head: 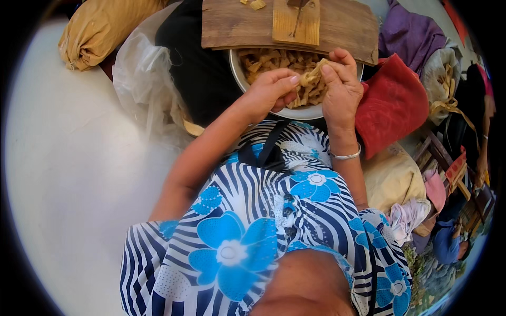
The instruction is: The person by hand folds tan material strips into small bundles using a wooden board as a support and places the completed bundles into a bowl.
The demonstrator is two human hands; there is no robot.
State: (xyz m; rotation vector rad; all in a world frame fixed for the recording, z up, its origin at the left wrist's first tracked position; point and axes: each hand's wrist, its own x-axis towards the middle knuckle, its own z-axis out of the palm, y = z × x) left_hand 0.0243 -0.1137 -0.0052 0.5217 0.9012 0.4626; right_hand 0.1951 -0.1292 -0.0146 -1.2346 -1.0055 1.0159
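My left hand (pixel 276 89) pinches one end of a tan, knotted strip (pixel 307 80) between thumb and fingers. The strip's other end is gripped by my right hand (pixel 343 85), whose wrist wears a silver-coloured bangle (pixel 346 156). Both hands are above a round metal bowl (pixel 236 74) full of tan, folded or curled strips (pixel 272 60); their material I cannot tell. Across the bowl's far edge lies a wooden board (pixel 237 29). On the board are a smaller, paler wood block (pixel 295 23) with a thin metal piece on it and a few tan bits (pixel 257 4).
A tied brown cloth bundle (pixel 99 31) and translucent plastic sheeting (pixel 138 79) lie at the left. Close to the right are red cloth (pixel 391 104), purple cloth (pixel 411 35), an open sack of strips (pixel 440 85) and a beige sack (pixel 391 173). Another person (pixel 448 241) shows farther right.
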